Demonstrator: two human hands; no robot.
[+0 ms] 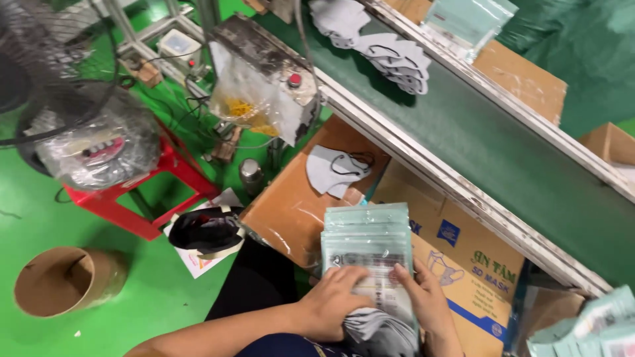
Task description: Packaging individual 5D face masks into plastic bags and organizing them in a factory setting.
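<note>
My left hand (333, 301) lies on a stack of pale green clear-fronted pouches (367, 238) resting over my lap, with its fingers pressed on the top pouch. My right hand (426, 301) grips the right edge of the same stack. A grey face mask (374, 330) sticks out of the pouch mouth between both hands. Another grey mask with black ear loops (333, 170) lies on a brown cardboard sheet (291, 211) just beyond the stack. Several grey masks (390, 53) sit in a pile on the green conveyor belt (503, 145).
A printed cardboard box (463, 264) stands under the belt at right, with more pouches (595, 327) at the lower right corner. On the green floor at left are a red stool (155, 178) carrying a fan (79, 139), a cardboard tube (66, 281) and a metal control box (271, 73).
</note>
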